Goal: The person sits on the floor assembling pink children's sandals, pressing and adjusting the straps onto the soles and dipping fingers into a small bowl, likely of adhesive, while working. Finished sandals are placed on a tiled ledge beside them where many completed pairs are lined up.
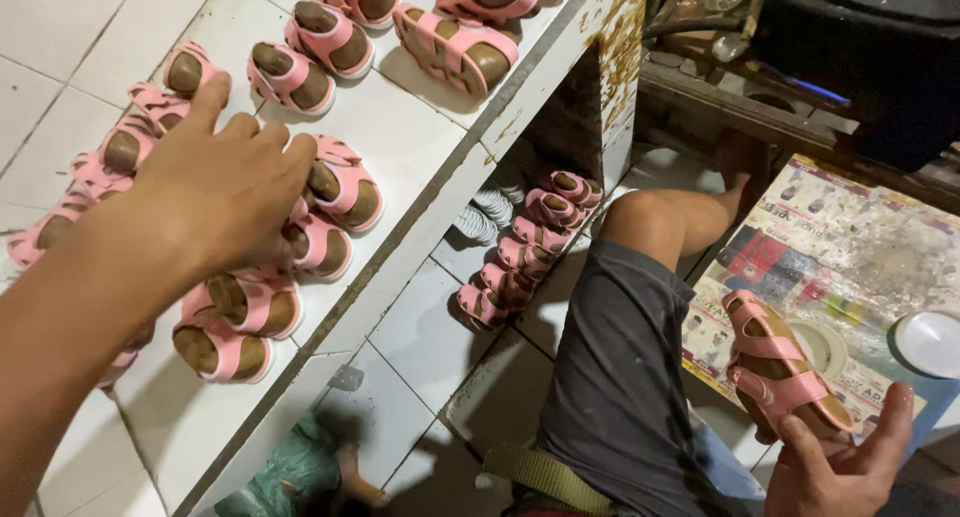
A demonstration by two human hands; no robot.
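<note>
Left hand (225,182) open, fingers spread on pink sandals (335,192); right hand (835,462) gripping pink sandal (780,372) over printed paper sheet (850,237).

I see my left hand (225,182) over sandals (250,302) on the tiled shelf (400,137); more sandals (525,242) lie below, my right hand (835,467) holding one sandal (780,367).

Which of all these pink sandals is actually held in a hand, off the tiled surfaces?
The pink sandal at lower right, gripped by the right hand above the printed paper. The others rest on the tiled shelf or floor.
</note>
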